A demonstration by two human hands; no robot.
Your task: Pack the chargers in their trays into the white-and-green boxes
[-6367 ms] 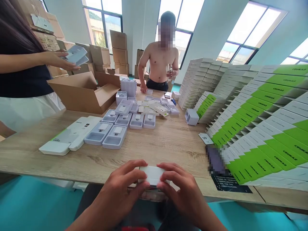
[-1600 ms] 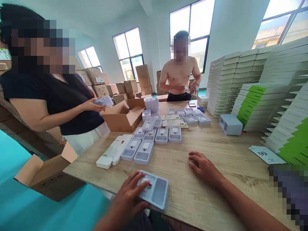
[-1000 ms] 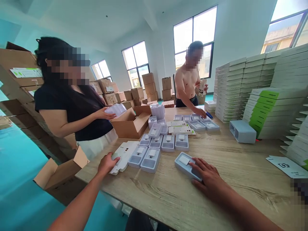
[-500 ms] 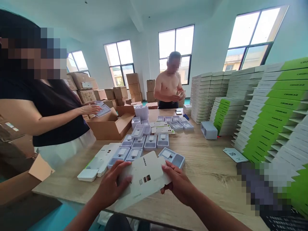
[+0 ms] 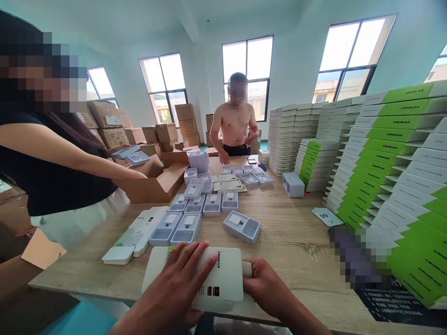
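Observation:
A white printed cardboard carton (image 5: pixel 228 267), looking folded flat, is held low over the table's near edge. My left hand (image 5: pixel 185 274) lies across its printed face, fingers over the top and the lower part wrapped under the near edge. At the carton's right end my right hand (image 5: pixel 263 281) pinches a flap between thumb and fingers. Just beyond, a grey plastic tray (image 5: pixel 242 226) with a small white piece in one compartment sits alone on the table. Several similar trays (image 5: pixel 186 228) stand grouped to its left. More flat cartons (image 5: pixel 138 232) lie stacked at the left.
Tall stacks of white and green boxes (image 5: pixel 380 163) line the right side. A pale card (image 5: pixel 327 217) lies before them. At the left a co-worker (image 5: pixel 52 153) reaches into an open brown carton (image 5: pixel 150 186). Another person (image 5: pixel 235 121) stands at the table's far end.
My left hand has shifted from the carton's left edge to across its face, and the carton now lies more level and lower. The left co-worker's arm has gone into the brown carton.

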